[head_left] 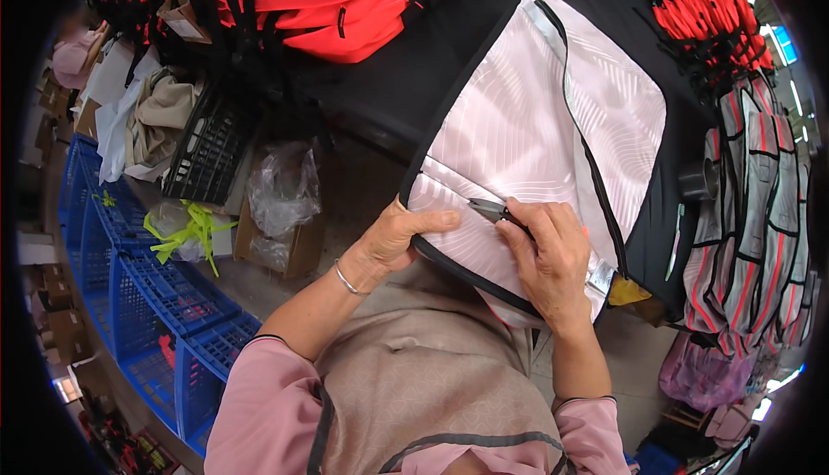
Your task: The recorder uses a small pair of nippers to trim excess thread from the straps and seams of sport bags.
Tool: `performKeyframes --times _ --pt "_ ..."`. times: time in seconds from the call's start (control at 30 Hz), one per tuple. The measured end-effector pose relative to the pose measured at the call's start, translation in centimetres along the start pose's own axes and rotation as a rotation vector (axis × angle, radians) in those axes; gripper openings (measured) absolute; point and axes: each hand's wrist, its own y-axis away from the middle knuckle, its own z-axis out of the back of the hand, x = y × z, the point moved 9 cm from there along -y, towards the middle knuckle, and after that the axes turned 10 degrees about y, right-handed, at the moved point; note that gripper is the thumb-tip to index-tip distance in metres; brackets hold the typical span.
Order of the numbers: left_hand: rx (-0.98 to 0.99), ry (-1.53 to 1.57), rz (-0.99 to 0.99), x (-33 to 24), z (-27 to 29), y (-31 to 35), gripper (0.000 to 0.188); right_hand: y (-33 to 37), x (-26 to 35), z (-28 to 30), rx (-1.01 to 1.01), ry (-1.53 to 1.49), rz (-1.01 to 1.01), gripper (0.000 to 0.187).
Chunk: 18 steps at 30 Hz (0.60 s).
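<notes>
A pale pink patterned fabric bag piece (492,129) with black edge binding lies tilted before me, its upper part on the black-covered table. A long black zipper (596,160) curves down its right side. My left hand (399,231) grips the bag's lower left edge, thumb on top and fingers hidden beneath. My right hand (553,250) is closed around small dark thread snips (489,209), whose blades point left. The blades lie over the pink cloth just below a seam line, right of my left thumb. Whether they touch a thread is too small to tell.
Red-orange bags (345,17) with black straps are piled at the far left of the table (380,86). Blue plastic crates (155,294), a black crate (211,151) and a cardboard box (302,242) stand left. Grey bag pieces (751,216) hang in a stack at right.
</notes>
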Motion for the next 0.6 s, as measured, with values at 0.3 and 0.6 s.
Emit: performKeyframes --times 0.3,0.6 --pt "-0.005 0.023 0.017 0.3 -0.4 0.2 0.045 -0.1 -0.3 0.5 -0.011 -0.015 -0.009 0.025" --pt "-0.003 0.006 -0.009 0.1 -0.2 0.1 0.048 0.3 -0.9 0.5 -0.024 -0.086 -0.053 0.024"
